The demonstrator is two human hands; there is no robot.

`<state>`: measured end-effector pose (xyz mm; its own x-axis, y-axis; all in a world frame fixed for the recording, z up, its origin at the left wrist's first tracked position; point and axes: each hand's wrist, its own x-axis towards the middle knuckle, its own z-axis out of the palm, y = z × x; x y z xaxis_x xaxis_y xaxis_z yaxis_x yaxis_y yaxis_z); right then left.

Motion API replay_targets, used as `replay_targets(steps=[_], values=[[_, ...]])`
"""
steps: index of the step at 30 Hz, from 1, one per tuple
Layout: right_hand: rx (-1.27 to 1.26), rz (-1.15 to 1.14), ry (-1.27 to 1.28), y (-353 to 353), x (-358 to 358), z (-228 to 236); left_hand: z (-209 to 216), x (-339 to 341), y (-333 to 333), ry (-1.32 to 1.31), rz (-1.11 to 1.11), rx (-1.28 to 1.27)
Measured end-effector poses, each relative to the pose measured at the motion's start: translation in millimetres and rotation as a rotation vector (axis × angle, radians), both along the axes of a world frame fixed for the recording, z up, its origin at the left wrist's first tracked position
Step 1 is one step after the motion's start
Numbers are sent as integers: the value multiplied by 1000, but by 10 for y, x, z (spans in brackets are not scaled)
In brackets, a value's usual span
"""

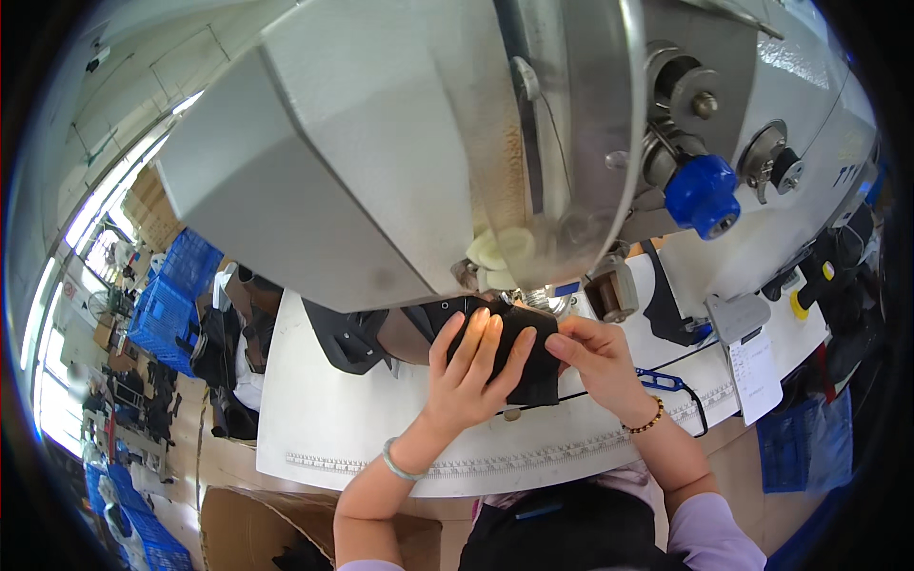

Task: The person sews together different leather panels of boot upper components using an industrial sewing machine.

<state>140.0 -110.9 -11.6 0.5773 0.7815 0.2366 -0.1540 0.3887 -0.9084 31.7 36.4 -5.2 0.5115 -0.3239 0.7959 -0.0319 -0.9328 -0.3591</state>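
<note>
A black piece of leather or fabric point(539, 373) lies under the head of a large grey sewing machine point(381, 143). My left hand point(465, 373) rests on it with the fingers stretched out and spread. At its right edge, my right hand point(600, 364) pinches the piece between thumb and fingers. The machine's needle area is mostly hidden behind a clear guard and the machine head. More black cut parts point(347, 338) lie to the left of my left hand, and how they join the piece cannot be made out.
The white table point(314, 428) has a ruler strip point(457, 466) along its near edge. A blue strap-like tool point(659, 381) lies right of my right hand. Blue crates point(171, 305) and dark goods stand at left. An open cardboard box point(248, 528) sits below the table.
</note>
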Motion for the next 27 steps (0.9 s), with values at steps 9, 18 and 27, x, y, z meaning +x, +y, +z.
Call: replay_targets(steps=[9,18,27], values=[[34,1,45,27,17,4,40,82,-8,-82,-14,-23],[-192,-219,-227,-50,141,34,12,86,254,-93,-169,-38],[72,-259,301,448,332,424,59,168,329,-105,-253,-3]])
